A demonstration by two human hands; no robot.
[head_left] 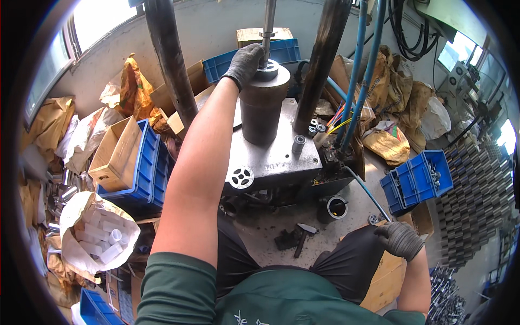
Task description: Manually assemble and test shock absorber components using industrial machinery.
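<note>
My left hand [244, 66], in a grey glove, reaches up to a dark upright cylinder [261, 111] on a metal machine table [254, 170]. Its fingers curl against the lower part of a vertical steel rod [268, 24], just above a black ring-shaped part [267, 71] on the cylinder's top; the fingertips are partly hidden. My right hand [401, 240], also gloved, is closed round the lower end of a long thin lever [368, 194] beside my right knee. A spoked metal disc [240, 177] lies at the table's front left, and a small cylindrical part [298, 143] stands at its right.
Two dark columns [170, 59] [324, 62] flank the cylinder. Blue hoses [362, 70] hang at right. Blue crates [417, 181] and stacked metal tubes [479, 200] stand farther right. A sack of clear plastic tubes [100, 233] sits left; a hammer [304, 236] lies on the floor.
</note>
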